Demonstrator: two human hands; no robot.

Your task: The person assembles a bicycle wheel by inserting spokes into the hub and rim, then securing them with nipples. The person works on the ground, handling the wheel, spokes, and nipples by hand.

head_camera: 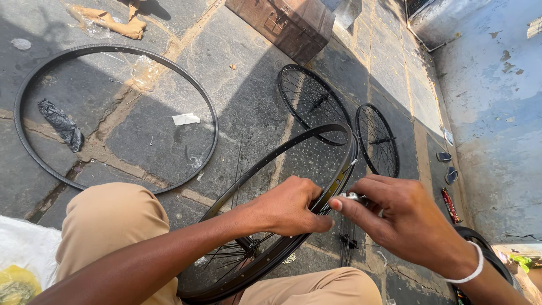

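At nine o'clock a bare rim (25, 148) lies flat on the stone floor (248, 107), with a black scrap (61, 124) and a white scrap (186, 118) inside its ring. At twelve o'clock sits a rusty metal box (288, 22). In the centre, a black wheel rim (293, 142) stands tilted between the person's knees, loose spokes (231, 261) fanned at its low end. The left hand (285, 206) is clenched around the rim's near edge, bracing it. Just right of it, the right hand (409, 220) pinches a small shiny metal tool (353, 197) between thumb and fingertips, its tip touching the rim's edge (whether it sits on a spoke end I cannot tell). The step in hand looks like lacing or tightening spokes at the rim; the next move would call for a steady hold from the left hand and a fine twist from the right. Beyond, at one o'clock, two finished spoked wheels (313, 101) lie flat, and a blue wall (491, 113) rises at three o'clock
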